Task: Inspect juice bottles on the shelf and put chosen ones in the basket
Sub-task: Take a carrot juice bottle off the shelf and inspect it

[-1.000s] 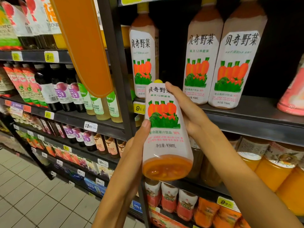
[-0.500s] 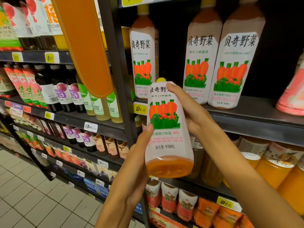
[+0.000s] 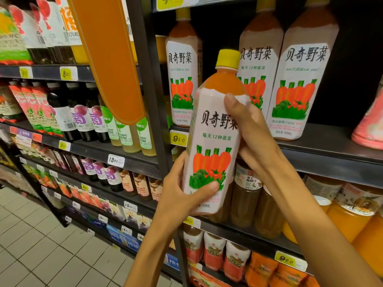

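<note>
At frame centre, a carrot juice bottle [image 3: 213, 139] is being gripped upright by the left hand [image 3: 182, 195] below and the right hand [image 3: 250, 131] above.

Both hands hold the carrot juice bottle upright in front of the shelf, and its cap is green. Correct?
Not quite. The head view shows the carrot juice bottle upright, held by left hand and right hand, but its cap is yellow.
</note>
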Available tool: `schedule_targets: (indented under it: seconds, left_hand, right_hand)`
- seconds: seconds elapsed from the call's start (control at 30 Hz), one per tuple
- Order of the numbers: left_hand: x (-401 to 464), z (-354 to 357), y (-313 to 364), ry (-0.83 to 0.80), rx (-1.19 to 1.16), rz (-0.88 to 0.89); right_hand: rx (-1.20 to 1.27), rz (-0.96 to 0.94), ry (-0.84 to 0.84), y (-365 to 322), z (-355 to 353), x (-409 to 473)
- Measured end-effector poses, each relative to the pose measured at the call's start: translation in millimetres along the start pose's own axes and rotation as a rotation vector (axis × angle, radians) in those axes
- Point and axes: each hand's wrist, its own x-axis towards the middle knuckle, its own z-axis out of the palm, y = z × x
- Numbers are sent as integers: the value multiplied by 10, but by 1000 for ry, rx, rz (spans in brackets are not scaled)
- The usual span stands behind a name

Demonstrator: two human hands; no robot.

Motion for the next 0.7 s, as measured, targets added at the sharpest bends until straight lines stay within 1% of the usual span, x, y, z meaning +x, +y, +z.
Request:
schedule_targets:
  seconds: [0.17, 0.37, 0.5, 0.57, 0.63, 0.7]
  left_hand:
    - [83, -64, -149, -4, 66, 59]
    - [138, -108, -225, -24, 126, 87]
    - [149, -160, -218, -60, 38, 80]
    - [149, -171, -194, -76, -9, 82]
    - [149, -159, -174, -76, -72, 80]
    - [149, -142, -176, -63, -156, 40]
  right_hand:
    - [-13, -97, -117, -10, -55, -85]
    - [-51, -165, -187, -10, -91, -234]
    - [-51, -176, -198, -57, -138, -239]
    - [-45, -157, -162, -92, -149, -176]
    - [15, -113, -140, -101, -158, -121]
    - [111, -72, -163, -74, -142, -92]
